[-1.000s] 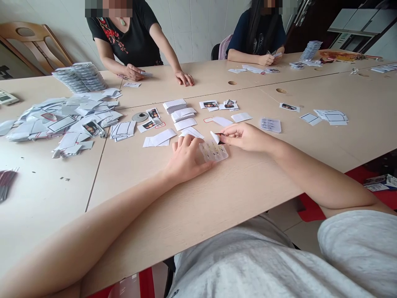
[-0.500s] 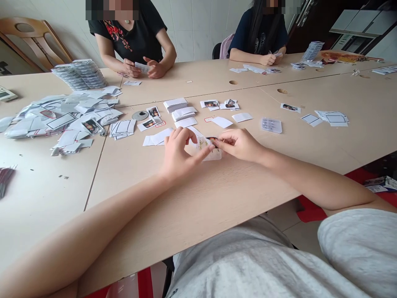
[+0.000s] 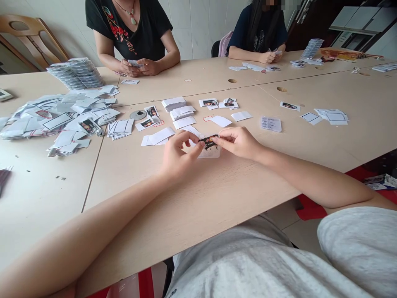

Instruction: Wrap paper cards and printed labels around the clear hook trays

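Observation:
My left hand (image 3: 182,151) pinches the left end of a small black printed label (image 3: 209,142) between thumb and fingers. At the label's right end, the fingertips of my right hand (image 3: 238,142) are closed on it. The label is stretched out between both hands, above a clear flat plastic case (image 3: 211,153) with small dark items in it. Whether the label touches the case I cannot tell. Just behind my hands lie white paper cards (image 3: 161,135), partly hidden by my left hand. A similar clear case (image 3: 271,123) lies to the right.
A heap of white packets (image 3: 62,114) covers the table's left, with stacked clear cases (image 3: 76,73) behind. A tape roll (image 3: 138,115), a stack of white cards (image 3: 174,103) and black labels (image 3: 290,106) lie farther in. Two people sit across the table (image 3: 173,198), handling small cards.
The black label, partly covered by a pale, yellowish-marked piece before, now shows flat between my fingertips. Across the table, the left person's hands have come closer together on a card.

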Available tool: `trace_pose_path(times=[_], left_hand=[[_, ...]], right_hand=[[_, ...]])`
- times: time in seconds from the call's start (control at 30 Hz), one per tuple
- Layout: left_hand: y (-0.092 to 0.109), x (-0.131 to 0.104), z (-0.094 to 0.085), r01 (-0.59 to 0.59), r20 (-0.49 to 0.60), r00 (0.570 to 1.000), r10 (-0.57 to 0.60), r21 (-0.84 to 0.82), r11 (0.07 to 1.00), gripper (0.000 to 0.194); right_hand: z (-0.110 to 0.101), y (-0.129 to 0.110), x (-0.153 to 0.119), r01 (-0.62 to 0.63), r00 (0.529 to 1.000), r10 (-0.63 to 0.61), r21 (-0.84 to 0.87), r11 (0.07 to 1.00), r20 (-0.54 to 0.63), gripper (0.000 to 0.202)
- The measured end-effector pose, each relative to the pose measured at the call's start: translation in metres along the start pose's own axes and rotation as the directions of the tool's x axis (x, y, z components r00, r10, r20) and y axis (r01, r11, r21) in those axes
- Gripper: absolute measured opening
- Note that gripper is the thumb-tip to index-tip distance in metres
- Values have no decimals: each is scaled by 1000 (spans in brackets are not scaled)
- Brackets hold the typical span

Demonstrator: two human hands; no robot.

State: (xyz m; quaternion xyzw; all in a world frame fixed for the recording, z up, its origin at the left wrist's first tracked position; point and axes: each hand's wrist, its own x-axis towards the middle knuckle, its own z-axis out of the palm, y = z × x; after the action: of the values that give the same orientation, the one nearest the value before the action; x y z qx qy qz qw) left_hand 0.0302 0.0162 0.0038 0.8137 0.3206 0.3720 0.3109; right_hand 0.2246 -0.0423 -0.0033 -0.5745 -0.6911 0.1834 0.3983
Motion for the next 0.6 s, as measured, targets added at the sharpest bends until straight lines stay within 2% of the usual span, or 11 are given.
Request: trace_pose_path(times=[0.1, 0.2, 0.43, 0.6], left_hand=[[0, -3, 3, -46, 79, 995, 63, -204, 978, 12], [1, -5, 5, 11, 155, 987, 52, -386, 923, 13], [1, -5, 5, 48, 161, 986, 48, -540, 840, 16], [0, -4, 4, 103, 181, 984, 1, -564, 819, 15]], right_hand=[[0, 4, 2, -67, 997, 64, 65, 996, 50, 42], [-1, 4, 3, -82, 994, 73, 112, 990, 81, 42], [-3, 3, 3, -121, 990, 103, 200, 972, 100, 42], [-1, 7, 1, -130, 985, 102, 217, 968, 137, 38]])
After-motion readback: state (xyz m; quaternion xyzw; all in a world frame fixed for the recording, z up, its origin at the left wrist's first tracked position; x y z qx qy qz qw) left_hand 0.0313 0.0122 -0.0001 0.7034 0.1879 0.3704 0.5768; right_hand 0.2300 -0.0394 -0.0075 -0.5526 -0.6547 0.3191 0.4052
